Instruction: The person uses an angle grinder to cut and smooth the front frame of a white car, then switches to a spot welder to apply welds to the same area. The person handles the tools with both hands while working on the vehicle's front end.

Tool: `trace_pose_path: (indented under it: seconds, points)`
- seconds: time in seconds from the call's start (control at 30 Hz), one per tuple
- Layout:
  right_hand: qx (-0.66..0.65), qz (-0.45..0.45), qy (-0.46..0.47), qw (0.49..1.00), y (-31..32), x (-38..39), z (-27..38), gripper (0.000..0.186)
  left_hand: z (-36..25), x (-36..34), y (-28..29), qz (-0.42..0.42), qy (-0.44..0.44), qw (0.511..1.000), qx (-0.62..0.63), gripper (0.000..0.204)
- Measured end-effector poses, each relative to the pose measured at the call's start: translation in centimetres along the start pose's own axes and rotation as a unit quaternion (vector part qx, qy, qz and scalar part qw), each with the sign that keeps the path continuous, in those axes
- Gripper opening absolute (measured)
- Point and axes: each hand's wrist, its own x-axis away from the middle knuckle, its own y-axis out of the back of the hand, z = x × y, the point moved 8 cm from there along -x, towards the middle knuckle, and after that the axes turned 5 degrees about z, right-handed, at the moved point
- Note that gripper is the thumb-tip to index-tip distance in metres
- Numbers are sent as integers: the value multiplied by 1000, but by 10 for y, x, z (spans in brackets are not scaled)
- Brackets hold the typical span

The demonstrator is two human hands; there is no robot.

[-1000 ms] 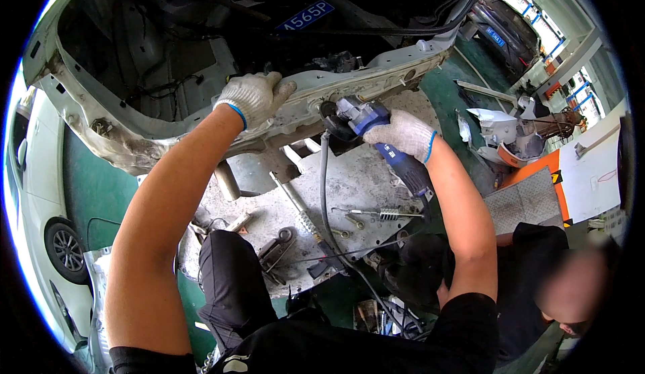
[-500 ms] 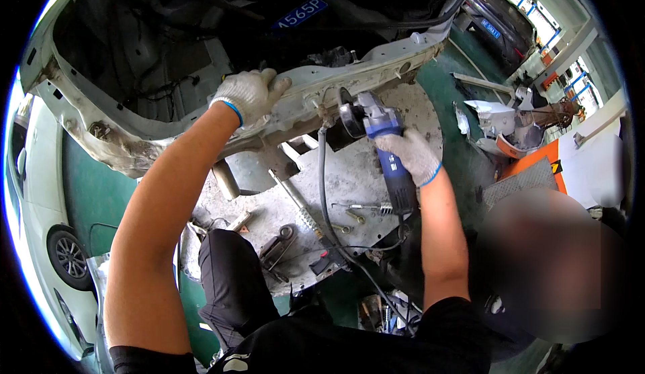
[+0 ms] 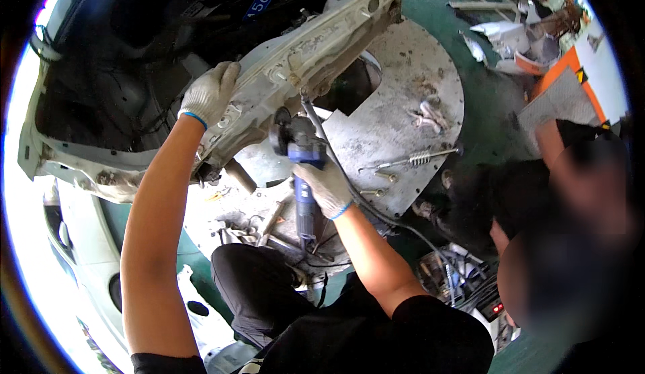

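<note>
Head view shows the gloved right hand (image 3: 326, 187) wrapped around the body of a blue-and-black angle grinder (image 3: 306, 155), held above a round-edged metal plate (image 3: 416, 65), its disc (image 3: 280, 132) near the lower edge of a car's pale rear panel (image 3: 322, 48). The gloved left hand (image 3: 209, 95) lies on that panel's upper edge; whether it grips the lip or merely rests there, I cannot tell. A grey hose (image 3: 376, 215) runs just beside the grinder, and a rod with a spring (image 3: 420, 158) lies on the plate.
</note>
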Motion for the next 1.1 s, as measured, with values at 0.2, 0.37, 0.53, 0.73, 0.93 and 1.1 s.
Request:
trace_pose_path:
  seconds: [0.2, 0.37, 0.53, 0.73, 0.93, 1.1]
  points:
    - [-12, -66, 82, 994, -34, -30, 7, 36, 5, -7, 0, -26, -40, 999, 2, 60]
    - [-7, -68, 107, 992, -37, -45, 9, 37, 10, -8, -1, -21, -44, 998, 32, 59]
    - [-16, -65, 125, 990, -35, -52, 9, 38, 7, -6, 1, -33, -57, 998, 23, 58]
    - [55, -79, 95, 991, -34, -47, 7, 29, 16, -9, -1, -42, -90, 995, 4, 57]
    - [-5, -88, 119, 989, -28, -43, 21, 32, 5, -5, 1, -33, -68, 997, 25, 55]
    - [112, -111, 118, 980, -32, -38, 24, 33, 7, -6, 0, -32, -76, 996, 17, 55]
